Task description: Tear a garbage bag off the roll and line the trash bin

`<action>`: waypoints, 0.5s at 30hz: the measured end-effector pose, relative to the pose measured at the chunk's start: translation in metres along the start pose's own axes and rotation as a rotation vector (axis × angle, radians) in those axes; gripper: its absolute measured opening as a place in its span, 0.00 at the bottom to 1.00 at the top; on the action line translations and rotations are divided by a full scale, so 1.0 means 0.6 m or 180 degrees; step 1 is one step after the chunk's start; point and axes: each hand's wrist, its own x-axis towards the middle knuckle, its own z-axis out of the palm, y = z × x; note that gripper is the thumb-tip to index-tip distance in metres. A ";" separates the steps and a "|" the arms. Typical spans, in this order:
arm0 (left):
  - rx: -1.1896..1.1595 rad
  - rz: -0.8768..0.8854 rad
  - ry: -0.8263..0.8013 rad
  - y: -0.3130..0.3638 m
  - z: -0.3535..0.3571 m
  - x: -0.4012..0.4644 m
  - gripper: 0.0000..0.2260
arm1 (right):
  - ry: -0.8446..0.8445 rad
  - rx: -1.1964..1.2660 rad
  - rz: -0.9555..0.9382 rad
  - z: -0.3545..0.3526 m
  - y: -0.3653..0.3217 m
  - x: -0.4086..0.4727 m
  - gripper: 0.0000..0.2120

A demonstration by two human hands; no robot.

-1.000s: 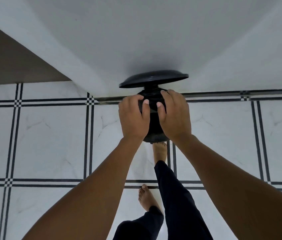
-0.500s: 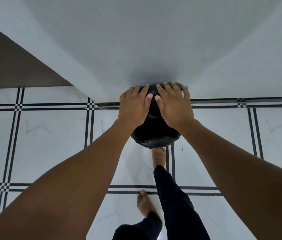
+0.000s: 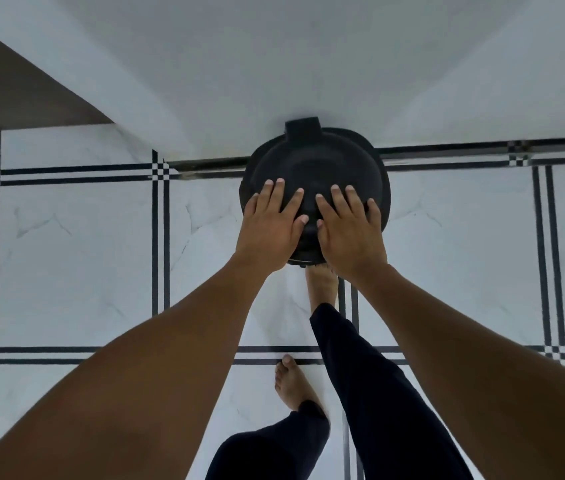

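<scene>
A round black trash bin (image 3: 315, 157) stands on the floor against the white wall, seen from straight above, its lid down with a hinge tab at the far side. My left hand (image 3: 269, 225) lies flat on the lid's near left part, fingers spread. My right hand (image 3: 348, 228) lies flat beside it on the near right part. Neither hand holds anything. No garbage bag or roll shows; the bin's inside is hidden by the lid.
White marble floor tiles (image 3: 76, 244) with black line borders surround the bin. A white wall (image 3: 274, 57) rises behind it and a brown surface (image 3: 14, 95) sits at upper left. My bare feet and dark trouser legs (image 3: 360, 368) stand just before the bin.
The lid, which stood raised a second ago, has come down flat. Both hands moved from gripping the bin's rim to resting flat on the lid.
</scene>
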 end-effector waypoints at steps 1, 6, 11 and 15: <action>0.0041 0.0007 -0.0047 -0.001 0.024 0.002 0.26 | -0.0065 0.0011 0.0015 0.027 0.005 -0.004 0.24; 0.0171 0.0033 -0.0073 -0.003 0.073 0.001 0.27 | -0.0276 -0.0054 -0.0056 0.082 0.014 -0.010 0.26; 0.0080 -0.0090 -0.0212 0.003 0.032 -0.007 0.29 | -0.0437 -0.0041 -0.0025 0.043 0.007 -0.007 0.27; -0.0011 -0.0161 -0.0164 0.009 -0.061 -0.033 0.29 | -0.0440 -0.0042 -0.0063 -0.050 -0.004 -0.020 0.28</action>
